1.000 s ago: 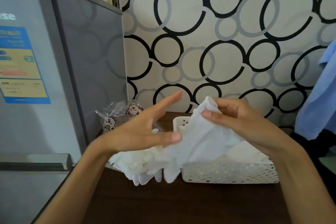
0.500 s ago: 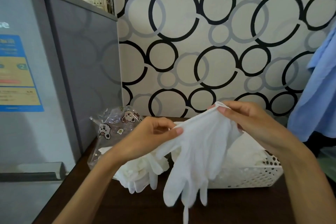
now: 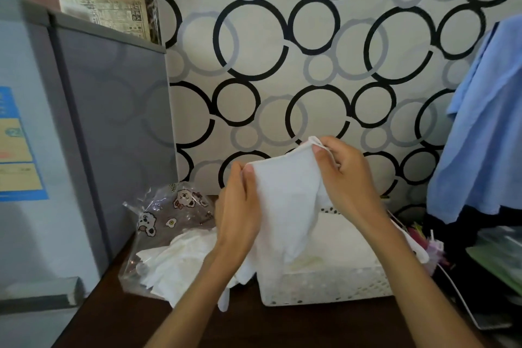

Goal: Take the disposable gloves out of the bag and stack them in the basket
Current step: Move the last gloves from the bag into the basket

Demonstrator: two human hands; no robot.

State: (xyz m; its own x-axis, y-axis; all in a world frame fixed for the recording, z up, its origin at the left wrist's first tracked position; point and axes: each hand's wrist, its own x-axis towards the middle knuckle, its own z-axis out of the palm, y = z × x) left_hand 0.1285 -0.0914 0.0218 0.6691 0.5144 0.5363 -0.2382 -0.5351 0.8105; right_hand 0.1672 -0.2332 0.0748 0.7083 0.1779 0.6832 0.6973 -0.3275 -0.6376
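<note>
The glove [image 3: 285, 206] has been raised; its cuff is pinched by the left hand [image 3: 240, 215] and right hand [image 3: 341, 178], fingers apparently hanging downward over the basket [image 3: 324, 285].

L hand [image 3: 240, 212] & R hand [image 3: 343, 175] pinch white glove [image 3: 285, 200] above basket [image 3: 324, 288], bag [image 3: 169, 234] at left.

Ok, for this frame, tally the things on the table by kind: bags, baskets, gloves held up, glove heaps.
Printed clear bag: 1
White perforated basket: 1
Glove held up by both hands, left hand and right hand, glove: 1
Loose glove heap spilling from the bag: 1, single gloves not countable
Total: 4
</note>
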